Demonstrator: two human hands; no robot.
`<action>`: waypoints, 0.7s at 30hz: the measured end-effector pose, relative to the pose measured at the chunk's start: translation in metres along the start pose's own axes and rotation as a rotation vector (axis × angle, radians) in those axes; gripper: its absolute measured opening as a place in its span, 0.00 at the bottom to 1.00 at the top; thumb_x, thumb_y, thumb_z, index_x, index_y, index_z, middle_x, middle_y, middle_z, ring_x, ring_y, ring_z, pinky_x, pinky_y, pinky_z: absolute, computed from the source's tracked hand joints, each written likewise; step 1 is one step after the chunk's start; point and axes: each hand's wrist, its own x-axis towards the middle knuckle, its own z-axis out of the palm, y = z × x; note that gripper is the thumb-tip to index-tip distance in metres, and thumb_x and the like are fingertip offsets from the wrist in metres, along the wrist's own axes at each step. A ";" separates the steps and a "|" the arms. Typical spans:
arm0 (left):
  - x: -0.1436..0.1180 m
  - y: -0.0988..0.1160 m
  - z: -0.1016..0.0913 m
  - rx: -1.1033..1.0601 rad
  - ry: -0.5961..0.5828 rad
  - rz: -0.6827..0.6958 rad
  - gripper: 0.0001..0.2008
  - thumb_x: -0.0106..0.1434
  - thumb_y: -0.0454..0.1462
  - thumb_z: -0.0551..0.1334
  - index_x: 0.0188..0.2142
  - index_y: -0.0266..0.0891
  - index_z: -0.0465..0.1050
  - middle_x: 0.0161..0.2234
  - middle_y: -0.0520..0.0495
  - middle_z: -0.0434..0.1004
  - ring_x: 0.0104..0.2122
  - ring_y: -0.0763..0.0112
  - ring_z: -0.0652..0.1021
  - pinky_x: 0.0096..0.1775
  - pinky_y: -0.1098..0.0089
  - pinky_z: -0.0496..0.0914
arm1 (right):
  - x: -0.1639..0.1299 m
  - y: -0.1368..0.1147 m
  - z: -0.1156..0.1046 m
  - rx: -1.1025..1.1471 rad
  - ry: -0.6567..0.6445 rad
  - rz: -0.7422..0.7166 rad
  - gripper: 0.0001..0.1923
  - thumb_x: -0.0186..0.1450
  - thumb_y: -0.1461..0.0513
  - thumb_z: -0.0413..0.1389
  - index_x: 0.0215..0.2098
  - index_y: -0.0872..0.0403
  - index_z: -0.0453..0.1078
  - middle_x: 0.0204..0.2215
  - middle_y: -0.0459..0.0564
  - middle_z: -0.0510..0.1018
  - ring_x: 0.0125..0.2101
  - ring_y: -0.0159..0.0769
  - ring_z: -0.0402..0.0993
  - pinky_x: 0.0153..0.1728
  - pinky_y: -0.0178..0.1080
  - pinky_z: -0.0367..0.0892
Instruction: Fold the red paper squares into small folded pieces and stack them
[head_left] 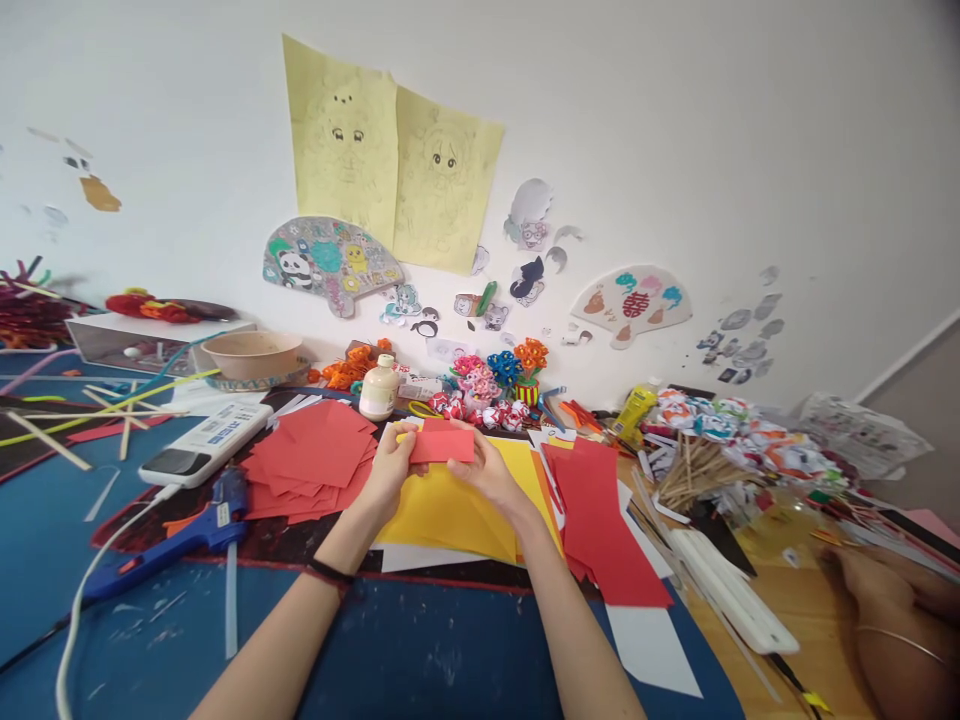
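Observation:
A small piece of red paper (444,447) is held level between both hands above yellow sheets (450,510). My left hand (394,460) pinches its left end, and my right hand (484,465) grips its right end with the thumb in front. Part of the fingers is hidden behind the paper. To the left of my left hand lies a loose pile of red paper pieces (319,455). Right of my right hand are longer red sheets (600,510). A cream-coloured bottle (379,388) stands just behind my left hand.
A blue glue gun (187,540) and a white power strip (206,445) with its cable lie at the left. A beige bowl (253,353) stands behind them. Pipe-cleaner flowers (504,375) line the wall. At the right are wooden sticks (690,475) and another person's arm (892,620).

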 end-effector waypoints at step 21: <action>0.006 0.000 -0.012 0.665 -0.365 0.299 0.19 0.64 0.48 0.52 0.29 0.37 0.71 0.25 0.49 0.74 0.28 0.68 0.73 0.32 0.69 0.65 | -0.001 0.002 -0.024 0.180 0.248 0.099 0.19 0.55 0.52 0.62 0.40 0.55 0.75 0.38 0.54 0.80 0.41 0.45 0.76 0.40 0.42 0.68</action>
